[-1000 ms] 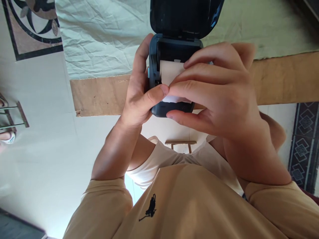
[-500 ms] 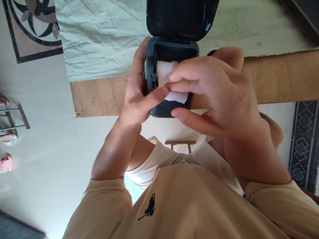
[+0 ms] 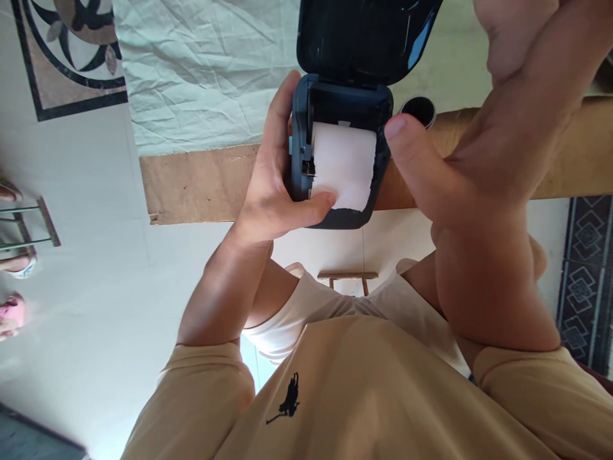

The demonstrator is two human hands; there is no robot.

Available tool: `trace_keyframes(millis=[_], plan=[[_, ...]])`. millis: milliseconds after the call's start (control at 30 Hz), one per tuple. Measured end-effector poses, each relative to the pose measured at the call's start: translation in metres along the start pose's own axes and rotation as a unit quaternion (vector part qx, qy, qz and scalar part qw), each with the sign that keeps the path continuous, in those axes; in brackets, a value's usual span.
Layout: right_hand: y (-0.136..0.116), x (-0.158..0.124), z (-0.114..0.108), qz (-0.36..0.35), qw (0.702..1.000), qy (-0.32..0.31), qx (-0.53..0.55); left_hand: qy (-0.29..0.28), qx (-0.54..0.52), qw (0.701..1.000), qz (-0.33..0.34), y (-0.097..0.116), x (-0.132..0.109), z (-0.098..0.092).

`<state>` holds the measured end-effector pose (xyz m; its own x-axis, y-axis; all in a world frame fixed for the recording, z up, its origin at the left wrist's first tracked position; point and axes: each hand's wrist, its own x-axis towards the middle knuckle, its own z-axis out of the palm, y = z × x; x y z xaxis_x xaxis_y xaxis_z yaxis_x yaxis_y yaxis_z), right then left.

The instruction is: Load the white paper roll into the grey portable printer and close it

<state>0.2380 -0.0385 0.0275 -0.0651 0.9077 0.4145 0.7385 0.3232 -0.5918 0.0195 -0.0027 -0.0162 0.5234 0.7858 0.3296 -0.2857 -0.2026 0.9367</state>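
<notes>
My left hand [image 3: 275,191] grips a small dark-blue receipt printer [image 3: 342,220] by its left side, fingers behind and thumb across the lower front. Its black lid [image 3: 359,38] stands open at the top. Inside lies a white paper roll [image 3: 343,163] with its loose end hanging towards me, and my left thumb presses on that end's lower left. Raised close to the camera, my right hand [image 3: 498,140] is off the paper. Its thumb sticks out beside the printer's right edge, apart from the other fingers, which are partly cut off by the frame.
A table with a pale green cloth [image 3: 205,83] and a bare wooden edge [image 3: 201,185] lies under the printer. A round dark object with a silvery rim [image 3: 419,112] stands right of the printer. A wooden stool [image 3: 347,276] shows below, and a metal-framed rack [image 3: 29,223] at far left.
My right hand has left the paper and moved up and right, towards the camera. More of the paper roll now shows. The printer has shifted slightly right with my left hand.
</notes>
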Motion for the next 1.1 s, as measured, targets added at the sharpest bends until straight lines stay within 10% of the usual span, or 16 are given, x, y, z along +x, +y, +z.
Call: trace_keyframes(millis=[200, 533, 800, 1100], plan=[[-0.014, 0.000, -0.010, -0.087, 0.991, 0.102, 0.013, 0.044, 0.000, 0.999, 0.000, -0.003, -0.001, -0.001], [-0.015, -0.004, -0.007, -0.166, 0.984, 0.058, -0.008, -0.001, 0.057, 0.998, 0.014, -0.014, 0.002, -0.012], [-0.017, -0.002, -0.014, -0.076, 0.996, 0.012, -0.042, 0.091, -0.123, 0.987, -0.043, 0.010, 0.000, 0.016], [-0.018, -0.002, -0.015, -0.045, 0.998, -0.042, -0.014, 0.119, -0.044, 0.979, -0.159, 0.033, -0.001, 0.022]])
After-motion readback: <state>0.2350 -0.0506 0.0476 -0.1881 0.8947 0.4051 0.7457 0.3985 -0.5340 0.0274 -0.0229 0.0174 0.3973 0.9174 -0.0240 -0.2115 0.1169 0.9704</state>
